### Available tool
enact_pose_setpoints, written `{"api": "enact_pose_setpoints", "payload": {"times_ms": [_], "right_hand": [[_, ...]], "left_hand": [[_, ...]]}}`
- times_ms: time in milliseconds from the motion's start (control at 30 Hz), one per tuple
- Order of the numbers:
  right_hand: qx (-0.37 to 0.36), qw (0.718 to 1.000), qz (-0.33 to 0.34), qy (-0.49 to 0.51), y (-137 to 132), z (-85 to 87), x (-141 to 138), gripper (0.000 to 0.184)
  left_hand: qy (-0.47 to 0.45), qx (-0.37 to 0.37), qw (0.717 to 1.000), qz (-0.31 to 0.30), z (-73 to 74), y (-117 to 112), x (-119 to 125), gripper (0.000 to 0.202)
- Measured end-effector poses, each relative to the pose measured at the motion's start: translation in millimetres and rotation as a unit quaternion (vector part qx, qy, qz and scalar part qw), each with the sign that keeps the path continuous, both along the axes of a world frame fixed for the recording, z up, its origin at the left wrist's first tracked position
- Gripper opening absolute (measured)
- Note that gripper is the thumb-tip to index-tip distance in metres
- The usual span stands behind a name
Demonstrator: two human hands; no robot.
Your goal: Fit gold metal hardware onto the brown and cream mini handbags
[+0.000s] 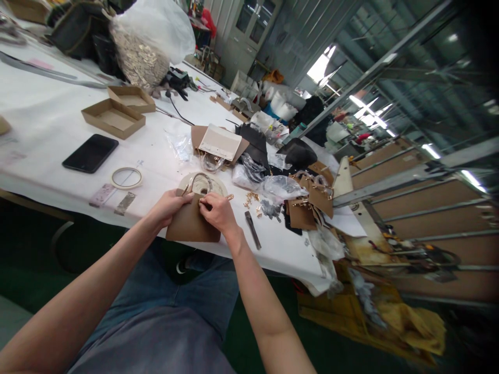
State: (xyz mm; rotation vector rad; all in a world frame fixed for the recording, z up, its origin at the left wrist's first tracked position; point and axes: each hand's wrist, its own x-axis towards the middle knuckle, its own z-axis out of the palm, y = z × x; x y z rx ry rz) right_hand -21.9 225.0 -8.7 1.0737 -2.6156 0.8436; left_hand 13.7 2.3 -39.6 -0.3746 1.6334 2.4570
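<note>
My left hand [170, 205] grips the upper left edge of a brown handbag panel [194, 227] at the table's front edge. A curved, light-coloured handle [203, 175] rises from the panel's top. With thumb and fingers pinched, my right hand [219, 211] works at the upper right of the panel. Whatever sits between those fingertips is too small to make out. Behind the panel lies a round, pale roll [221, 188], partly covered. Just right of my right hand are small gold-coloured fittings [251, 198] and a dark metal bar-shaped tool [252, 230].
Stacked brown handbag panels [303, 214] and plastic wrapping [278, 187] lie to the right. A cream-flapped handbag piece [220, 142] is beyond my hands. Leftward are a tape roll [127, 178], a black phone [90, 153], cardboard trays [113, 118] and a filled plastic bag [142, 57].
</note>
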Motion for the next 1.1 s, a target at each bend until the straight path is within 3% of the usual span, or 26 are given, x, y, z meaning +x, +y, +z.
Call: {"api": "enact_pose_setpoints", "payload": {"times_ms": [267,400,567,700,933,1100], "right_hand": [[-0.017,0.999,0.048,-0.008,6.5,-0.8,-6.0,0.016],[-0.07,0.995,0.072,-0.02,11.1,-2.6,-9.4,0.015],[-0.068,0.991,0.108,-0.044,13.2,-0.8,-16.6,0.015],[-0.028,0.993,0.109,-0.026,11.4,2.3,-21.3,0.014],[0.073,0.996,0.043,0.006,1.4,10.0,-12.5,0.018],[0.12,0.992,0.013,0.031,-2.0,12.8,-6.0,0.02]], "left_hand": [[-0.01,-0.032,0.999,0.014,-0.8,2.9,-1.9,0.054],[-0.03,-0.034,0.999,0.021,-1.8,3.2,-3.4,0.057],[-0.033,-0.046,0.998,0.026,-0.9,3.1,-4.5,0.061],[-0.036,-0.049,0.998,0.03,-0.8,5.2,-4.2,0.059],[-0.014,-0.048,0.998,0.024,8.9,10.9,1.0,0.058],[0.01,-0.109,0.993,0.034,17.3,15.1,5.5,0.05]]}}
